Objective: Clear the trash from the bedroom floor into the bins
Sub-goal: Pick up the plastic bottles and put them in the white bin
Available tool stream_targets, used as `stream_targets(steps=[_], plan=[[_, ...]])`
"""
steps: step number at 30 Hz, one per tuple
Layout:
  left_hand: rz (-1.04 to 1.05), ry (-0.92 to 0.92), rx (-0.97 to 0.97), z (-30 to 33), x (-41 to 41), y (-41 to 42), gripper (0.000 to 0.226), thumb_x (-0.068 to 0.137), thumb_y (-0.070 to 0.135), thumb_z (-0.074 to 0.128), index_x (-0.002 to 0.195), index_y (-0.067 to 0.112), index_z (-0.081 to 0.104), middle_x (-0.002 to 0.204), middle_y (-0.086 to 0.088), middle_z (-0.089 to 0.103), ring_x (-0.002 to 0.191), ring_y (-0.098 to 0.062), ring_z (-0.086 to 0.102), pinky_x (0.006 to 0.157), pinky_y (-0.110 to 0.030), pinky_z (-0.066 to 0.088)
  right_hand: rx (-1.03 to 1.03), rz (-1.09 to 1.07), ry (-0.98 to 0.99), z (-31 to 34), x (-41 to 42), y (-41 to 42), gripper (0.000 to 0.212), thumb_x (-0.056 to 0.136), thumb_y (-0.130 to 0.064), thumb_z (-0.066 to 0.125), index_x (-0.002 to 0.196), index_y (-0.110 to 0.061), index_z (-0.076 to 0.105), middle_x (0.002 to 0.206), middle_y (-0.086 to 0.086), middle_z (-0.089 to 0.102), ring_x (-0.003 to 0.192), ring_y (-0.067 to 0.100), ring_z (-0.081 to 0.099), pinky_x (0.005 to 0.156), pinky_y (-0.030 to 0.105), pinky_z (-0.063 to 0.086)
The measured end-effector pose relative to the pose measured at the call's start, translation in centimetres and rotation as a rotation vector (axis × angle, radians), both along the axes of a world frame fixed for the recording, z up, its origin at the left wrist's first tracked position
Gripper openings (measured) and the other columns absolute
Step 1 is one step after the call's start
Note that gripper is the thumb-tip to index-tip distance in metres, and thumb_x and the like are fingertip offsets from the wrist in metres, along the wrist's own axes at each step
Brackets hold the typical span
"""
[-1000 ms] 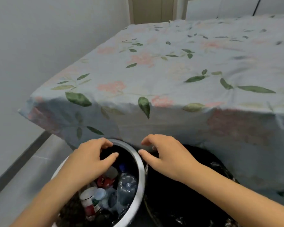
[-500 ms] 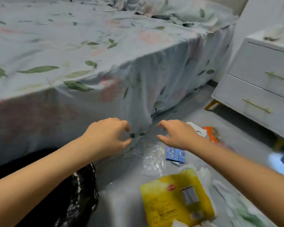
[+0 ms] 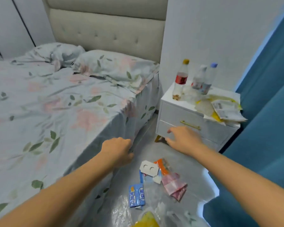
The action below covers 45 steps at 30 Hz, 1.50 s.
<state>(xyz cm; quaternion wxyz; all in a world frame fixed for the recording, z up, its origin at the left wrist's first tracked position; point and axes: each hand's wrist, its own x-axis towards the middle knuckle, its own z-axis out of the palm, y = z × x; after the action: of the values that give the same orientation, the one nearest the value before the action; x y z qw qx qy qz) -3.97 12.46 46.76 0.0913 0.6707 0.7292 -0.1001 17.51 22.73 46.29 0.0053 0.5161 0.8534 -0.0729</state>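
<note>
Far from finished, by the look of it: a scatter of trash on the grey floor [image 3: 147, 141] between the floral-sheeted bed [image 3: 56, 112] and the white two-drawer nightstand [image 3: 184, 122], nothing in hand, no bins in view.

Left hand [image 3: 117, 150] loosely curled, holding nothing, close against the hanging edge of the bed sheet; touching it or not, cannot tell. Right hand [image 3: 181, 139] relaxed and empty, fingers spread, hovering before the nightstand's lower drawer, above and beyond the litter.

Left to gather, nearest the bed's side: a flat white card piece with two curved cut-outs [image 3: 149, 168], stiff-looking; touching it, a glossy orange wrapper [image 3: 162, 166]; just beside those, a crumpled pink-and-red packet [image 3: 175, 186], soft and creased. Nearer the bottom edge of the view, a small blue-and-white printed sachet [image 3: 137, 196], a sheet of clear crinkled plastic film [image 3: 121, 210], thin and probably slippery to pinch, and a yellow packet [image 3: 146, 220] cut off by the frame.

On the nightstand top: three clear plastic bottles, one yellow-capped with a red label [image 3: 180, 81], and at the right edge a heap of yellow-and-white papers [image 3: 220, 108] overhanging. Part of the floor task or not, hard to judge.
</note>
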Motion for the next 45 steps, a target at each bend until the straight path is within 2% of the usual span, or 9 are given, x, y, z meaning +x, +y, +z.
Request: stream_targets(steps=[5, 9, 12, 17, 21, 26, 34, 38, 45], plan=[[-0.011, -0.054, 0.035, 13.6, 0.5, 5.3, 0.038, 0.092, 0.042, 0.046, 0.12, 0.019, 0.056, 0.116, -0.004, 0.064, 0.105, -0.024, 0.06, 0.08, -0.034, 0.049, -0.046, -0.136, 0.036, 12.8, 3.2, 5.5, 0.043, 0.092, -0.041, 0.047, 0.13, -0.021, 0.054, 0.128, 0.006, 0.06, 0.116, 0.026, 0.056, 0.09, 0.039, 0.051], [-0.028, -0.037, 0.007, 23.1, 0.7, 9.3, 0.04, 0.092, 0.044, 0.046, 0.123, 0.02, 0.055, 0.118, -0.005, 0.062, 0.106, -0.024, 0.059, 0.082, -0.034, 0.05, -0.022, -0.188, 0.018, 22.0, 5.2, 9.1, 0.04, 0.092, -0.039, 0.046, 0.127, -0.02, 0.054, 0.123, 0.006, 0.062, 0.109, 0.027, 0.058, 0.077, 0.034, 0.05], [-0.053, -0.058, 0.024, 28.3, 0.4, 12.8, 0.04, 0.091, 0.044, 0.046, 0.121, 0.02, 0.056, 0.117, -0.003, 0.061, 0.106, -0.024, 0.059, 0.082, -0.035, 0.048, -0.026, -0.248, 0.035, 26.0, 5.0, 11.0, 0.037, 0.091, -0.04, 0.045, 0.122, -0.024, 0.057, 0.118, 0.002, 0.065, 0.104, 0.025, 0.06, 0.069, 0.03, 0.045], [-0.178, -0.107, 0.048, 32.3, 0.8, 19.0, 0.04, 0.09, 0.043, 0.049, 0.122, 0.02, 0.056, 0.12, -0.004, 0.061, 0.107, -0.025, 0.06, 0.085, -0.037, 0.05, -0.078, -0.37, 0.077, 29.0, 4.6, 13.3, 0.035, 0.09, -0.041, 0.046, 0.119, -0.026, 0.059, 0.114, 0.003, 0.067, 0.101, 0.025, 0.061, 0.076, 0.037, 0.056], [-0.218, -0.15, 0.022, 32.1, 3.0, 23.4, 0.044, 0.089, 0.045, 0.051, 0.126, 0.02, 0.054, 0.122, -0.004, 0.06, 0.108, -0.026, 0.06, 0.087, -0.038, 0.051, -0.106, -0.406, 0.065, 29.2, 4.8, 17.0, 0.032, 0.091, -0.036, 0.045, 0.116, -0.023, 0.058, 0.11, 0.005, 0.067, 0.095, 0.026, 0.062, 0.074, 0.036, 0.055], [-0.218, -0.16, 0.029, 30.3, 6.0, 30.7, 0.041, 0.09, 0.046, 0.051, 0.117, 0.015, 0.05, 0.111, -0.006, 0.063, 0.098, -0.027, 0.061, 0.077, -0.037, 0.052, -0.151, -0.416, 0.067, 27.7, 5.4, 25.3, 0.035, 0.088, -0.033, 0.05, 0.121, -0.023, 0.053, 0.117, 0.006, 0.063, 0.102, 0.028, 0.061, 0.077, 0.037, 0.053], [-0.207, -0.2, 0.016, 22.6, 8.7, 45.3, 0.049, 0.091, 0.042, 0.053, 0.136, 0.026, 0.042, 0.135, -0.003, 0.048, 0.119, -0.027, 0.052, 0.086, -0.04, 0.049, -0.202, -0.216, -0.034, 18.3, 5.9, 39.3, 0.049, 0.089, -0.039, 0.053, 0.134, -0.025, 0.044, 0.136, 0.001, 0.047, 0.124, 0.024, 0.046, 0.087, 0.036, 0.048], [-0.215, -0.231, -0.099, 17.9, 11.8, 50.2, 0.058, 0.091, 0.043, 0.055, 0.143, 0.032, 0.032, 0.142, -0.004, 0.041, 0.115, -0.028, 0.058, 0.082, -0.039, 0.053, -0.287, -0.134, -0.09, 14.8, 7.3, 42.0, 0.044, 0.092, -0.037, 0.052, 0.133, -0.025, 0.045, 0.139, 0.001, 0.044, 0.117, 0.026, 0.054, 0.084, 0.034, 0.048], [-0.123, -0.216, -0.198, 13.2, 12.0, 51.0, 0.03, 0.095, 0.019, 0.047, 0.122, 0.009, 0.053, 0.124, -0.012, 0.047, 0.095, -0.034, 0.061, 0.066, -0.035, 0.043, -0.385, -0.128, 0.072, 13.0, 8.6, 42.3, 0.027, 0.086, -0.025, 0.059, 0.112, -0.019, 0.057, 0.119, 0.001, 0.053, 0.095, 0.022, 0.059, 0.07, 0.026, 0.041]])
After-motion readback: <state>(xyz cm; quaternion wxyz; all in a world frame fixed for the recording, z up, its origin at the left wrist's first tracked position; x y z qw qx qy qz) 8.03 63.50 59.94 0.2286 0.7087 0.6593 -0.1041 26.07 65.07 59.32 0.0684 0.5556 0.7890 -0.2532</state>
